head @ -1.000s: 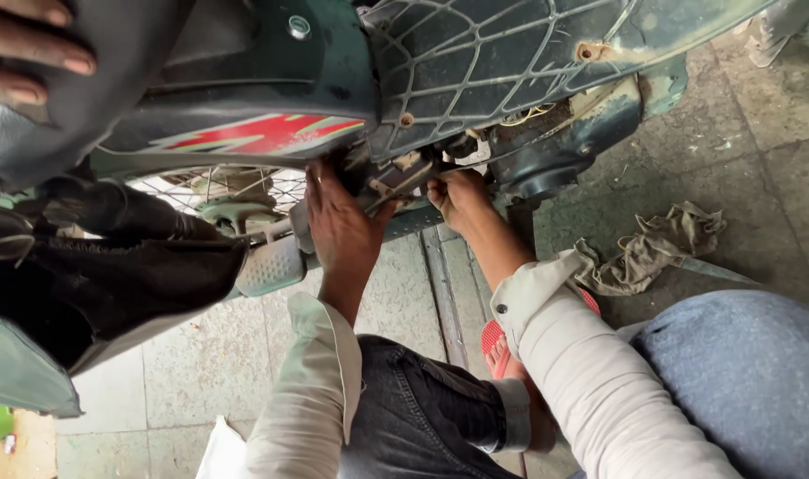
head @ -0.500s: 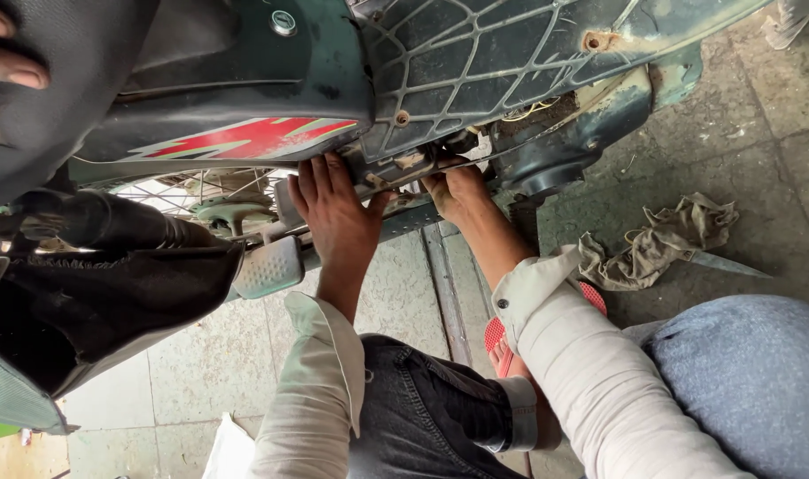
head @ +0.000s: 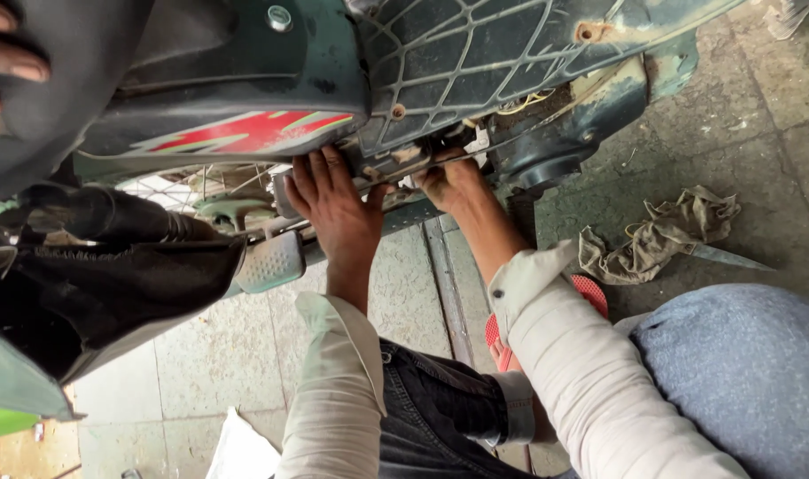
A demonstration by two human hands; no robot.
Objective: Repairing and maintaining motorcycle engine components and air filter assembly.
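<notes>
A dark green scooter (head: 245, 80) lies tilted above me, with a red stripe on its side panel and a ribbed floorboard (head: 475, 62). My left hand (head: 338, 208) reaches up under the panel edge, its fingers stretched out and pressed flat against the underside. My right hand (head: 449, 182) is curled around a thin metal rod (head: 395, 173) that runs between both hands beneath the floorboard. What the rod joins to is hidden by my fingers. Both my sleeves are white.
Another person's fingers (head: 5, 62) rest on the scooter at the top left. A grey footrest (head: 271, 262) and a black rubber boot (head: 112, 213) hang at the left. A dirty rag (head: 661, 235) lies on the paving, a red sandal (head: 590, 293) beside my arm.
My left hand has slid up and flattened its fingers against the scooter's underside. My right hand stays curled at the same spot. The view has shifted slightly.
</notes>
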